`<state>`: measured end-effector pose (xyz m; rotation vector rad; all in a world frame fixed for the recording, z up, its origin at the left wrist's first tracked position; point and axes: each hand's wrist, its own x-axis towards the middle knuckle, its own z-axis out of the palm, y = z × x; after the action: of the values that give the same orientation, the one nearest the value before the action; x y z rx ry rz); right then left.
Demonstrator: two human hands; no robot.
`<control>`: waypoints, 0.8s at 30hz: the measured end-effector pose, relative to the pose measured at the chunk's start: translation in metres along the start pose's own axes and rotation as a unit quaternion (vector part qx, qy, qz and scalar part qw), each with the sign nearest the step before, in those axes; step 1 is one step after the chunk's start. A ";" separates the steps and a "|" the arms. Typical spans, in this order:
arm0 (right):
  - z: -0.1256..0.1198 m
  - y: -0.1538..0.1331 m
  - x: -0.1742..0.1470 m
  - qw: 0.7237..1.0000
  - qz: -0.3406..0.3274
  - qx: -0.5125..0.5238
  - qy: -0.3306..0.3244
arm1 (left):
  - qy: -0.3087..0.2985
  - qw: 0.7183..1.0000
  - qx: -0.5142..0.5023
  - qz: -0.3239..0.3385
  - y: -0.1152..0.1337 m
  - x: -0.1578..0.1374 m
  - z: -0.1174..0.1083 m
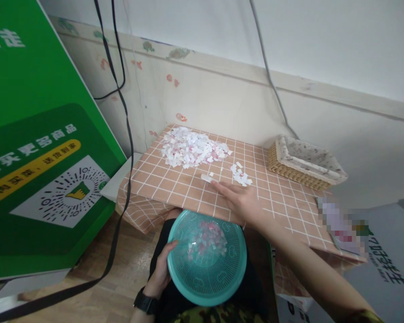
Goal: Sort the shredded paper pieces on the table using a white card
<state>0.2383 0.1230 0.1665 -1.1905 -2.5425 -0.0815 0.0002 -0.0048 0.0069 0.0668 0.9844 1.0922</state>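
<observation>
A round turquoise plastic colander [207, 287] rests on my lap below the table's front edge, with white and pink paper scraps [208, 240] in its bottom. My left hand [163, 264] grips its left rim, thumb over the edge; the other fingers are hidden. My right hand [240, 199] lies low over the checked tablecloth [168, 190], fingers stretched out and together. Its fingertips touch or nearly touch a few loose paper bits [207, 177]. Just behind that hand is a small cluster of scraps [240, 174]. A larger heap of paper scraps [191, 148] sits farther back on the left.
A lined wicker basket [306, 161] stands at the table's back right, near a blurred packet [340, 226]. Black cables [129, 148] hang on the left before a green sign board [37, 134]. A grey box [390, 251] stands at the right; the wall [222, 98] is behind.
</observation>
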 end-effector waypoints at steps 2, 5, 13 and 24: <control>0.005 -0.007 -0.003 1.000 -0.003 -0.025 -0.013 | 0.002 1.000 -0.003 -0.002 0.001 -0.001 0.000; 0.008 -0.008 -0.002 0.999 0.006 -0.047 -0.015 | 0.005 1.000 -0.008 -0.001 0.002 -0.001 0.002; 0.013 0.007 -0.004 0.989 0.072 -0.130 0.009 | 0.021 1.000 -0.013 -0.001 0.001 0.002 0.001; -0.009 0.039 -0.005 0.936 0.286 -0.113 0.173 | 0.021 1.000 0.004 -0.010 0.002 -0.001 0.003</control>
<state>0.2734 0.1434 0.1702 -1.7802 -1.8423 -0.4119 0.0007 -0.0033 0.0109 0.0407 1.0253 1.0755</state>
